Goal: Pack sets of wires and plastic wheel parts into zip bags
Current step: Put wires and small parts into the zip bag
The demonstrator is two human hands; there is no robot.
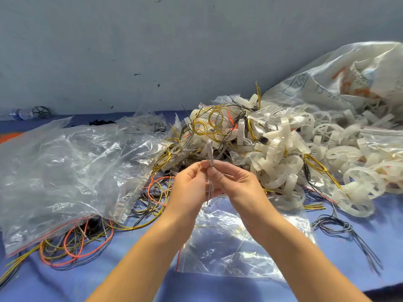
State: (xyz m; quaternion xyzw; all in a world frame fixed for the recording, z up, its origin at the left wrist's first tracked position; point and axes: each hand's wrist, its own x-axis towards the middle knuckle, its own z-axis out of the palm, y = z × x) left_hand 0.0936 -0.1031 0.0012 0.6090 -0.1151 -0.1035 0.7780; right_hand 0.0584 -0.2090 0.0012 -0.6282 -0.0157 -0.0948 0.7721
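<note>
Nearest to me, a small zip bag (229, 247) lay flat on the blue cloth (327, 275). It was thin, clear and crinkly, with a red line down one side. Just above it, the left hand (192, 182) and the right hand (235, 182) met in the air. The fingers (204, 165) of both hands were bent, and their tips pinched a grey wire (210, 149). The wire was thin and bendy and folded into a long, narrow loop that stuck up over the hands. It looked like the wire-folding step. Next the wire would need to stay bunched and slide into the mouth of the small bag, and one hand would have to let go to open it. To the left, loose wires (72, 251) in orange, yellow and black curled out from under a big clear bag (65, 171), all shiny and wrinkled. To the right sat a heap of wheel parts (281, 171), milky white, smooth and round with spokes. Behind them were little filled bags (263, 118), a large pale sack (349, 83), then the dull blue wall (152, 51).
</note>
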